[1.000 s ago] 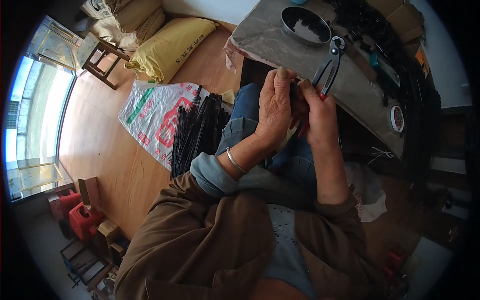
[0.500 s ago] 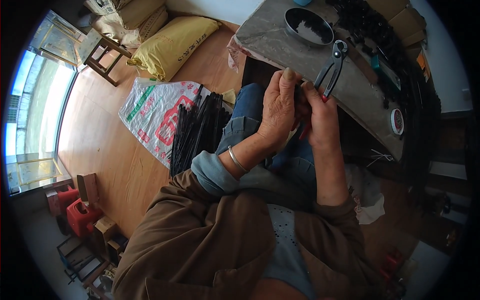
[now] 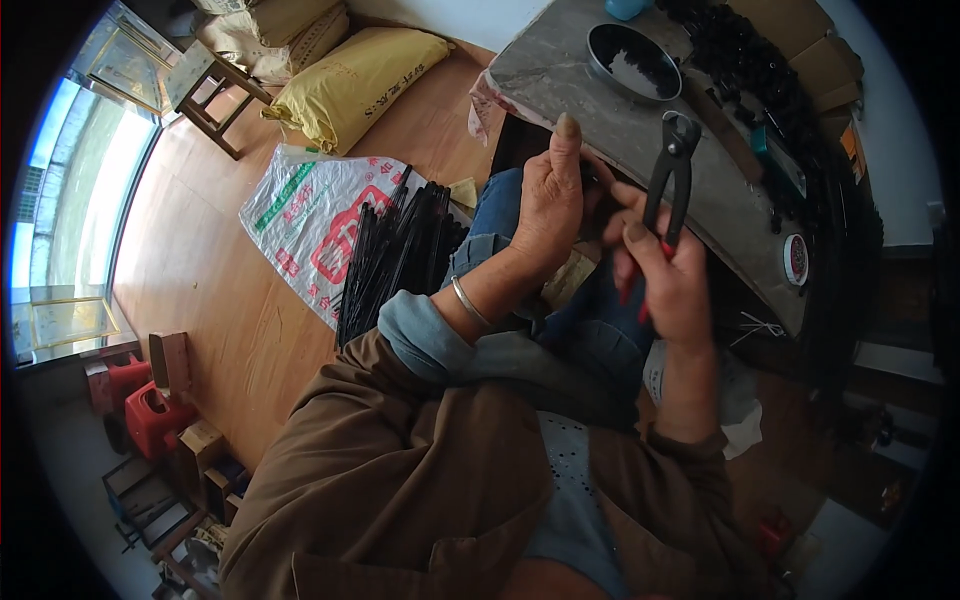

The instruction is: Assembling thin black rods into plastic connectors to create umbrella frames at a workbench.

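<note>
My right hand (image 3: 678,285) is shut on a pair of pincers (image 3: 667,185) with dark jaws and red handles. The jaws point up and away from me, beside the table edge. My left hand (image 3: 552,200) is just to its left, thumb raised. Its other fingers curl toward the right hand and are partly hidden; whatever they hold cannot be made out. Below both hands are my knees in blue jeans (image 3: 600,345). On the floor to the left, a bundle of thin black strips (image 3: 395,265) lies on a white printed sack (image 3: 310,225).
A grey-topped table (image 3: 560,60) stands ahead right, bearing a round pan (image 3: 632,65) with black bits, heaped black parts (image 3: 730,60) and a small round tin (image 3: 795,260). Yellow sack (image 3: 360,90), wooden stool (image 3: 210,90) and red container (image 3: 155,420) are at left.
My right hand has moved right and slightly down, away from my left hand, carrying the pincers, whose jaws are now closer together. My left thumb has lifted from its bent position.
</note>
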`<act>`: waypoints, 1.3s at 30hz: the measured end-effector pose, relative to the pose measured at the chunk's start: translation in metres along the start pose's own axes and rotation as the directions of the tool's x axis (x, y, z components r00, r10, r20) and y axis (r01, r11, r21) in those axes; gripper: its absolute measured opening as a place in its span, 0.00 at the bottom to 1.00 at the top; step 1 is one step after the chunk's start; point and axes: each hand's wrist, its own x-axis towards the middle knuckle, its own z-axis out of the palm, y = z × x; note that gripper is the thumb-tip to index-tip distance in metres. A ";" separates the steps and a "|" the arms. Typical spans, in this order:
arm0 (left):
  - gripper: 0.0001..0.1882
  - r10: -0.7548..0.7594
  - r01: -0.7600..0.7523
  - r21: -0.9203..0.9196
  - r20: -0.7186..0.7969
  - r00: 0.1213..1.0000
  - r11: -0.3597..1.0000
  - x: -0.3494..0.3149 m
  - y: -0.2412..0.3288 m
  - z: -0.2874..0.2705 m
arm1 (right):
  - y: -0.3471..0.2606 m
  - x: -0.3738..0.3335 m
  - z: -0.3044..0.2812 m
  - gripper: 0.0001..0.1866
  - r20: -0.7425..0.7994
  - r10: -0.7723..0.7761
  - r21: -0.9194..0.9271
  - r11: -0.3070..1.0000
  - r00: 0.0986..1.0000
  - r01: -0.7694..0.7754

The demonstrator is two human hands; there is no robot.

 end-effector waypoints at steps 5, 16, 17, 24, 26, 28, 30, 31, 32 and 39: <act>0.38 -0.028 0.027 0.056 0.007 1.000 0.998 -0.003 0.014 0.002 | -0.027 -0.019 -0.035 0.19 0.267 0.344 -0.080 0.939 0.900 -0.335; 0.38 -0.032 0.015 0.164 0.105 0.994 0.986 -0.006 0.009 0.014 | -0.037 -0.027 -0.047 0.11 0.291 0.555 -0.210 0.832 0.779 -0.514; 0.38 -0.033 0.015 0.166 0.109 0.994 0.986 -0.006 0.007 0.014 | -0.035 -0.029 -0.048 0.10 0.273 0.585 -0.224 0.811 0.764 -0.541; 0.37 -0.046 0.021 0.181 0.135 0.990 0.983 -0.003 0.004 0.018 | -0.038 -0.024 -0.050 0.11 0.190 0.631 -0.430 0.742 0.752 -0.514; 0.37 -0.070 0.048 0.152 0.141 0.988 0.987 -0.003 0.005 0.018 | -0.028 -0.027 -0.055 0.12 0.272 0.430 -0.266 0.893 0.861 -0.362; 0.37 -0.085 0.058 0.161 0.163 0.983 0.985 -0.004 0.007 0.017 | -0.030 -0.028 -0.060 0.12 0.290 0.433 -0.274 0.892 0.854 -0.359; 0.37 -0.065 0.046 0.134 0.140 0.988 0.990 -0.004 0.006 0.019 | -0.038 -0.028 -0.060 0.13 0.310 0.438 -0.285 0.890 0.844 -0.357; 0.38 -0.044 0.032 0.108 0.118 0.992 0.994 -0.004 0.006 0.019 | -0.046 -0.026 -0.058 0.13 0.314 0.506 -0.306 0.855 0.803 -0.419; 0.38 -0.046 0.033 0.109 0.120 0.992 0.994 -0.005 0.007 0.019 | -0.052 -0.025 -0.058 0.13 0.313 0.569 -0.326 0.816 0.760 -0.477; 0.36 -0.031 -0.009 0.206 0.190 0.981 0.979 -0.004 0.003 0.019 | -0.055 -0.026 -0.053 0.12 0.266 0.660 -0.242 0.751 0.702 -0.614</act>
